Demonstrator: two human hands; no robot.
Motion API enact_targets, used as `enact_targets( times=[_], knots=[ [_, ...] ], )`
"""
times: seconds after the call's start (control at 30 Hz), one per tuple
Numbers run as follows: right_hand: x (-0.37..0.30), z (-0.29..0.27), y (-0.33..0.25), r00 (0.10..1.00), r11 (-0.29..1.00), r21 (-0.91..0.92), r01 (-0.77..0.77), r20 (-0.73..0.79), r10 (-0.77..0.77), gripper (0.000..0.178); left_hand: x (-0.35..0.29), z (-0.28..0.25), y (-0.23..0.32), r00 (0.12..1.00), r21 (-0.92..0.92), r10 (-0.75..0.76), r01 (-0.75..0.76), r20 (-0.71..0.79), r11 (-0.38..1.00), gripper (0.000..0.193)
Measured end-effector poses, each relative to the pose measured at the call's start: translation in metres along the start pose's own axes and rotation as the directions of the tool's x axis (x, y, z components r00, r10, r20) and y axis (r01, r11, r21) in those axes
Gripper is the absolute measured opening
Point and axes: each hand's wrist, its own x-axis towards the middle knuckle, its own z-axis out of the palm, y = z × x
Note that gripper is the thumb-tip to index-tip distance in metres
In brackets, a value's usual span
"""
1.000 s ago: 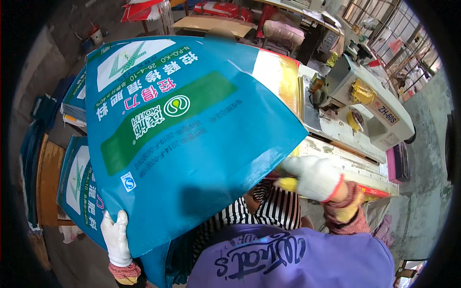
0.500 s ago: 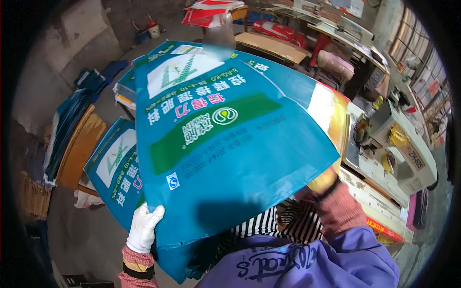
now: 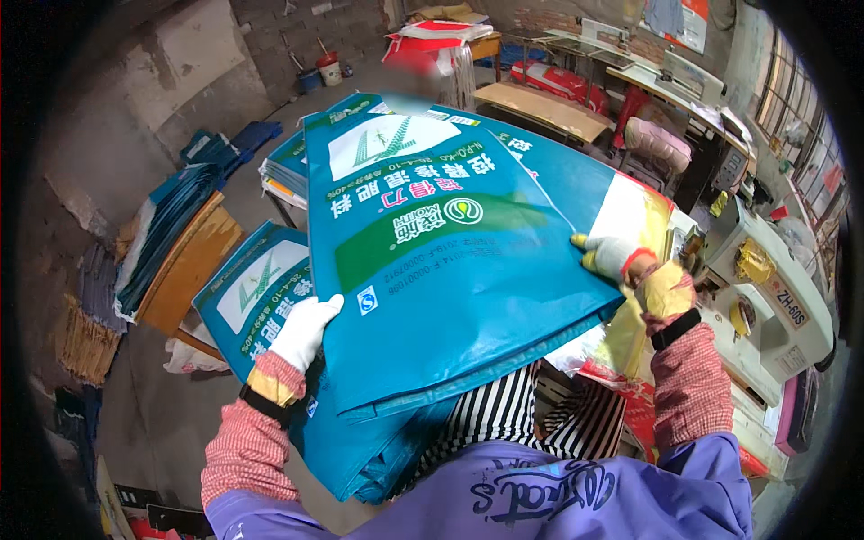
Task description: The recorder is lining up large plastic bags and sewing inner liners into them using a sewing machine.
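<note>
A large blue printed sack (image 3: pixel 450 315) with a green band lies flat across the pile in front of me, its folded near edge toward my lap. My left hand (image 3: pixel 304 333), in a white glove, pinches its left edge. At the right edge, my right hand (image 3: pixel 616 258), gloved in white with yellowish fingertips, grips the sack with the thumb on top; some of its fingers are hidden. Under the left side shows another blue sack (image 3: pixel 261 288) with the same kind of print. More blue sacking hangs down beside my striped trousers.
A sewing machine (image 3: pixel 747 297) stands close by my right arm. Left of me, folded blue sacks (image 3: pixel 162 234) lean on a brown wooden piece (image 3: pixel 193 261). Farther off are a low wooden bench (image 3: pixel 540 112), a pink padded seat (image 3: pixel 657 142) and a bucket (image 3: pixel 329 70).
My right hand has come from beneath the sack's near corner up onto its right edge. The left hand has moved farther up the left edge. The sack's near edge now lies flatter.
</note>
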Motion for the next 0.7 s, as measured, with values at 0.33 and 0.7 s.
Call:
enact_targets(
  times=[0.33, 0.7],
  knots=[
    [-0.022, 0.098, -0.048, 0.908, 0.993, -0.082, -0.083, -0.416, 0.041, 0.036, 0.013, -0.012, 0.033, 0.790, 0.826, 0.592, -0.223, -0.158, 0.517, 0.028],
    [-0.005, 0.140, -0.209, 0.835, 0.957, -0.131, 0.257, -0.468, -0.288, 0.027, -0.176, -0.050, -0.094, 0.899, -0.138, -0.078, 0.019, -0.431, 0.990, 0.016]
  ],
)
